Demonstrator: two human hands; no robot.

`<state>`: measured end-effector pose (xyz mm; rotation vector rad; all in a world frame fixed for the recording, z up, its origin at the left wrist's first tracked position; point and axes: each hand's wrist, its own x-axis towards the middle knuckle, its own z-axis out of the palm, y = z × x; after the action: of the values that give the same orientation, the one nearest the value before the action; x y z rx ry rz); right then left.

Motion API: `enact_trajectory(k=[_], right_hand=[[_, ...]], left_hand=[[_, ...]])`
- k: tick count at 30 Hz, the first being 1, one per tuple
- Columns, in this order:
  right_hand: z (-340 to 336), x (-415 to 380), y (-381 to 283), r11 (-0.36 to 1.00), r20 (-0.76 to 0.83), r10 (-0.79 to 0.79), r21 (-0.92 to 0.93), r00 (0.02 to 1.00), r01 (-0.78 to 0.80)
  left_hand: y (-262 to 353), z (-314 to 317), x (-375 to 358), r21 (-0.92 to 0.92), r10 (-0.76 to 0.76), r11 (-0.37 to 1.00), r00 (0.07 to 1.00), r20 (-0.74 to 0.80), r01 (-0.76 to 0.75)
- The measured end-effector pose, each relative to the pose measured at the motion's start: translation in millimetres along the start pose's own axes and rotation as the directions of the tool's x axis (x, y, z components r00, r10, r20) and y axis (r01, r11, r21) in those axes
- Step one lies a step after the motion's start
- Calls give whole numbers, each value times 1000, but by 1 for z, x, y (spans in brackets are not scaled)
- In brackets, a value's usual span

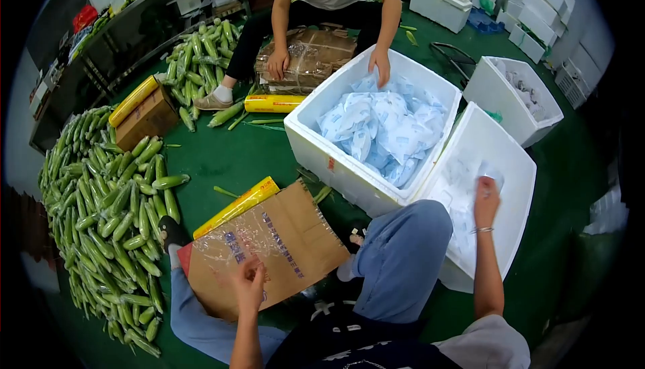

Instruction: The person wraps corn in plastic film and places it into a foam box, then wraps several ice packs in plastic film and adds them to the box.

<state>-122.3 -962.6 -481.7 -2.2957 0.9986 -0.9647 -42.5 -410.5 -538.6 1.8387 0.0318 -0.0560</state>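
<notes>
My left hand [248, 286] is raised over a flattened cardboard box [295, 231] lying across my lap, its thumb and fingers curled together. What it pinches, if anything, I cannot make out. Clear film clings to the cardboard, and a yellow roll of cling film [236, 206] lies along its far edge. Out to the right, my right hand [486, 202] reaches into a white foam box [521, 167], closed on a pale plastic packet [490, 173]. More whitish packets [460, 218] lie in that box below the hand.
A big foam box [342, 174] full of blue-white ice packs [376, 127] stands ahead; a co-worker's hand [379, 67] touches them. Green ears of corn [114, 228] are heaped at left. Another foam box [517, 94] is behind right. A carton [144, 117] bears another yellow roll [132, 100].
</notes>
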Motion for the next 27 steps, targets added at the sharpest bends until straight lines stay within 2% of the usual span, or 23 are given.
enact_trajectory(k=[1,2,4,6,7,8,9,10,12,13,15,16,17,18,19,20,21,22,23,24,25,26,27], right_hand=[[16,-11,-34,989,156,15,143,988,-38],[39,-9,-37,960,148,-274,100,950,261],[65,14,-89,902,276,-431,145,859,406],[108,60,-95,704,486,-616,-11,619,710],[126,76,-95,691,463,-641,1,612,723],[143,91,-95,492,647,-623,-113,439,863],[158,105,-96,244,810,-515,-175,280,954],[173,117,-97,231,801,-532,-176,275,957],[193,132,-102,160,954,-281,-58,102,985],[199,136,-103,128,970,-234,-37,67,991],[201,143,-92,249,938,-340,23,64,968],[197,142,-87,329,933,-334,-19,135,944],[201,143,-60,417,836,-520,69,175,906],[199,143,-51,477,773,-589,97,236,874],[186,131,-53,534,660,-662,85,354,841],[181,124,-53,538,521,-759,165,390,827],[171,118,-73,622,528,-729,247,435,743],[160,105,-77,512,288,-855,339,430,789],[99,62,-161,455,272,-887,373,373,809],[40,18,-248,397,255,-914,405,314,824],[48,10,-233,367,255,-927,479,273,798],[41,-12,-233,368,267,-927,519,263,772],[30,-31,-241,427,422,-880,506,216,750]], left_hand=[[-10,0,-6,-15,-83,996,996,31,83],[-13,1,-10,-6,-83,997,996,26,83],[-10,4,-17,-33,-275,960,959,74,278],[-10,-7,-19,-8,-264,964,961,83,265],[-11,-14,-21,22,-273,962,956,105,272],[-11,-21,-24,39,-287,958,957,47,286],[-14,-27,-26,55,-306,951,952,-8,306],[-21,-31,-27,42,-295,955,955,-21,295],[-30,-37,-32,120,-328,935,942,-75,335],[-35,-37,-35,126,-313,938,945,-98,323],[-33,-31,-37,100,-314,942,946,-82,321],[-36,-29,-43,68,-317,945,946,-67,321],[-54,-32,-48,149,-252,955,967,-40,255],[-14,-29,-47,323,-333,890,943,-23,322],[-36,-29,-52,287,-313,907,949,-32,309],[-19,-26,-52,142,-222,965,975,-20,222],[-20,-22,-53,134,-161,977,986,-41,165],[-21,-18,-46,155,-255,957,966,35,247],[-3,-12,-41,60,-140,989,988,71,136],[7,0,-33,-69,-132,987,978,162,145],[14,11,-32,-198,-96,968,953,286,157],[25,17,-37,-195,-93,967,939,331,164],[37,27,-36,-422,-26,878,905,425,224]])
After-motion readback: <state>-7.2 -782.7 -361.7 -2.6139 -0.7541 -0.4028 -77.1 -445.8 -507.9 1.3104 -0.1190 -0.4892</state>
